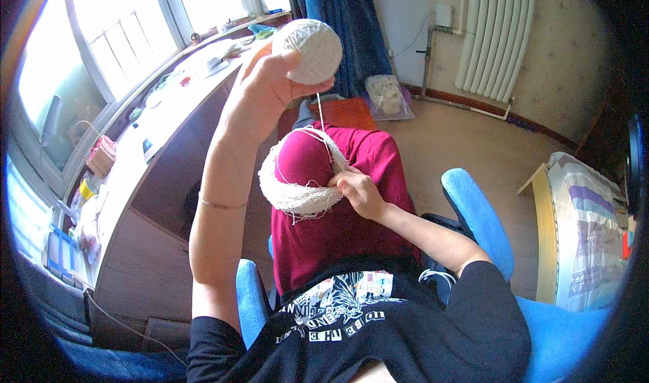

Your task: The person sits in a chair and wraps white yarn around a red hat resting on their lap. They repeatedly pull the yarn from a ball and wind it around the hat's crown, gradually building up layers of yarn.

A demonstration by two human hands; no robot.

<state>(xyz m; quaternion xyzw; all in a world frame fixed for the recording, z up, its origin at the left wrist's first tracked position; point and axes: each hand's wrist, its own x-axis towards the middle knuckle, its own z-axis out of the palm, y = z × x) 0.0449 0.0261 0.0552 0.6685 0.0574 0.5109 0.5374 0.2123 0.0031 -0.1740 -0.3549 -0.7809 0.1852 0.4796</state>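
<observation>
My left hand [268,81], raised above my knees, grips a large ball of white yarn [310,51]. A single strand of yarn [320,111] runs from beneath the ball down to a loose ring-shaped skein of white yarn [301,200], which is looped around my raised knee in dark red trousers [304,157]. At the right side of that skein, my right hand [359,190] has its fingers closed on the yarn. Part of the skein's far side is hidden behind the knee, and my right fingertips are partly out of sight.
To the left runs a long desk [167,124] under the window, bearing a small wicker basket [101,155] and clutter. Blue padded armrests [476,220] flank me. A bed [583,231] stands at the right, and a plastic bag [388,96] lies on the floor ahead.
</observation>
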